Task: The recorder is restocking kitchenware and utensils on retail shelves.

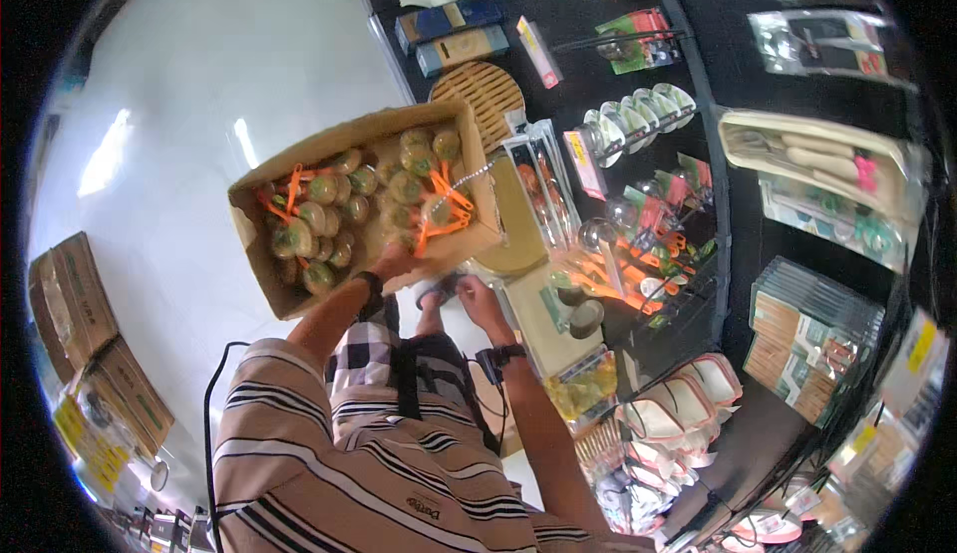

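A cardboard box [250, 243] sits tilted before me, its top open. Inside lie several round-headed kitchen strainers [323, 188] with orange handles and round labels; a dotted strip crosses those on the right. My left hand [395, 263] reaches over the near wall and touches the strainers close to that wall. Blur hides whether its fingers close on one or on the cardboard. Just outside the box's near right corner is my right hand [478, 300], fingers loosely bent, with nothing visible in it. What bears the box's weight is hidden.
On my right runs a dark display rack [718, 269] with hooks. Orange-handled utensils [624, 276] hang there beside packaged strainers [639, 123]. A round woven bamboo piece [478, 93] stands behind the box. Cardboard cartons [90, 314] are at far left on the pale floor [172, 254].
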`<state>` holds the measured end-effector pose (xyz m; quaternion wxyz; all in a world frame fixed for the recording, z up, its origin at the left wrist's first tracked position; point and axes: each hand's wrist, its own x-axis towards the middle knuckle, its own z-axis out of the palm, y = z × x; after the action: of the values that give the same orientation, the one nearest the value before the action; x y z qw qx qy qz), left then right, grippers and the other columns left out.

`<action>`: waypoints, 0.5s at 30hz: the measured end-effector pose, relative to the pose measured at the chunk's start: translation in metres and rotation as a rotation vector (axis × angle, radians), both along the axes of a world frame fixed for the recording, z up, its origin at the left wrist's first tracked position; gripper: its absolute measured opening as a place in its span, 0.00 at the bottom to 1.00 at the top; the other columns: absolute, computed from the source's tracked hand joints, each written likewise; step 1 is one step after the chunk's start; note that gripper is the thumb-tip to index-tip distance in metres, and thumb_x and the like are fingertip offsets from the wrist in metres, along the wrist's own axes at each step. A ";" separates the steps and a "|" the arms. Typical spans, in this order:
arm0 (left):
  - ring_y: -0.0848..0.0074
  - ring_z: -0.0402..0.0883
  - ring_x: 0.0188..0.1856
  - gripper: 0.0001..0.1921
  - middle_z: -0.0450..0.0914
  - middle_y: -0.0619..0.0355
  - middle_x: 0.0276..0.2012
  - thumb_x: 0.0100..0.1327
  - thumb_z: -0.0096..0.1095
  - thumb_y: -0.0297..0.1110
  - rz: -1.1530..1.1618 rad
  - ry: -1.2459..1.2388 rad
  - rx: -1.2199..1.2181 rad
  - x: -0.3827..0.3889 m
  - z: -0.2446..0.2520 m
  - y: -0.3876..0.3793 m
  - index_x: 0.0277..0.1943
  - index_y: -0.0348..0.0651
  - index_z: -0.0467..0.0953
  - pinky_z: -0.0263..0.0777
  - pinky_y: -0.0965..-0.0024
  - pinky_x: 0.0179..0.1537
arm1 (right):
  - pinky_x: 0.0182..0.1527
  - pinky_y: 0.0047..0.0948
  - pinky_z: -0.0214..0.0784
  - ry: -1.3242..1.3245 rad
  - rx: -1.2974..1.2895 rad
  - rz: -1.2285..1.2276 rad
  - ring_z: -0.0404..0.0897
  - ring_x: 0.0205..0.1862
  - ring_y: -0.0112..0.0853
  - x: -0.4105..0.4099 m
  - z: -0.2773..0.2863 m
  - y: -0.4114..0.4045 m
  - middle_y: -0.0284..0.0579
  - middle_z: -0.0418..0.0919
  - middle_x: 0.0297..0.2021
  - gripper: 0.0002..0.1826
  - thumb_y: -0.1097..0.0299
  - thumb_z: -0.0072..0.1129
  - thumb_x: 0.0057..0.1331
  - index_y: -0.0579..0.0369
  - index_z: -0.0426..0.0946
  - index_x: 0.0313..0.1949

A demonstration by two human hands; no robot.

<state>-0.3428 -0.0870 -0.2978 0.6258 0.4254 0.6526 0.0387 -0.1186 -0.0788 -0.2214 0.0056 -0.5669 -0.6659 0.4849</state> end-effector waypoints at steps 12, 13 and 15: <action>0.64 0.74 0.28 0.07 0.74 0.52 0.23 0.45 0.51 0.27 -0.582 0.773 1.199 -0.029 0.178 -0.034 0.29 0.39 0.73 0.66 0.64 0.32 | 0.38 0.35 0.68 0.160 0.146 0.298 0.76 0.38 0.41 -0.050 0.087 0.048 0.47 0.75 0.38 0.18 0.61 0.52 0.58 0.51 0.67 0.47; 0.64 0.74 0.28 0.07 0.74 0.52 0.23 0.45 0.51 0.27 -0.604 0.775 1.217 -0.023 0.212 -0.026 0.29 0.39 0.73 0.66 0.64 0.32 | 0.38 0.33 0.68 0.145 0.150 0.297 0.76 0.38 0.39 -0.044 0.099 0.053 0.46 0.76 0.38 0.18 0.62 0.53 0.58 0.51 0.68 0.48; 0.62 0.73 0.30 0.06 0.73 0.50 0.23 0.45 0.50 0.26 -0.536 0.494 1.162 -0.012 0.277 -0.013 0.28 0.40 0.73 0.66 0.65 0.32 | 0.39 0.31 0.68 0.292 0.107 0.269 0.76 0.39 0.34 -0.039 0.127 0.056 0.44 0.76 0.39 0.18 0.64 0.54 0.58 0.51 0.67 0.49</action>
<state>-0.3548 -0.1002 -0.0206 0.1168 0.8353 0.5217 0.1282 -0.1576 -0.0229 -0.0942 0.0673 -0.3955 -0.7524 0.5225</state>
